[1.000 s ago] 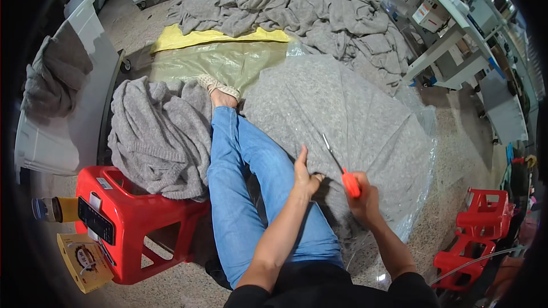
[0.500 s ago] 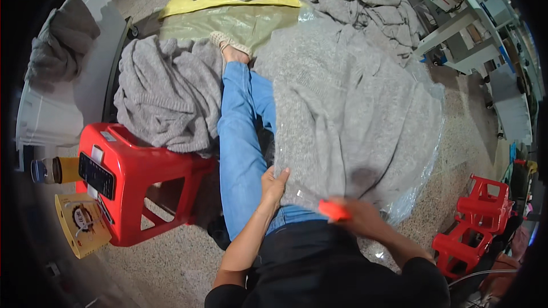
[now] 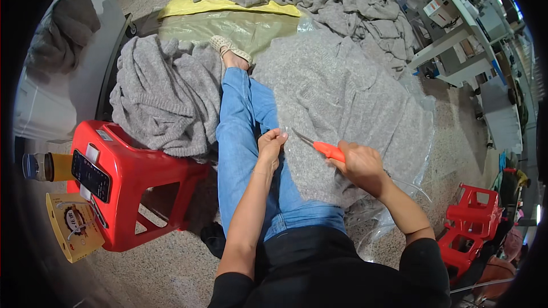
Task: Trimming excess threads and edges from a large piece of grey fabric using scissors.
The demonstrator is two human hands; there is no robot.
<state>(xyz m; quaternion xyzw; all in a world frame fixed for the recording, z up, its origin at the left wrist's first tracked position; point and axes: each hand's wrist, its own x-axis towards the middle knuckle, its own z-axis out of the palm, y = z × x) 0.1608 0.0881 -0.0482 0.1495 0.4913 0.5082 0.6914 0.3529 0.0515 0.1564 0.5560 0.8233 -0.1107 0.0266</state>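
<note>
While the left hand (image 3: 271,142) pinches the grey sweater (image 3: 342,102) on the lap, the right hand (image 3: 359,165) grips orange snips (image 3: 319,147), with a knit pile (image 3: 160,102) done or waiting, hard to tell.

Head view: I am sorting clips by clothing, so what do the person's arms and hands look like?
Both forearms are bare. Short black sleeves end near the elbows, at the lower edge. The left hand and the right hand wear no gloves; no rings, watch or bracelet can be made out.
</note>
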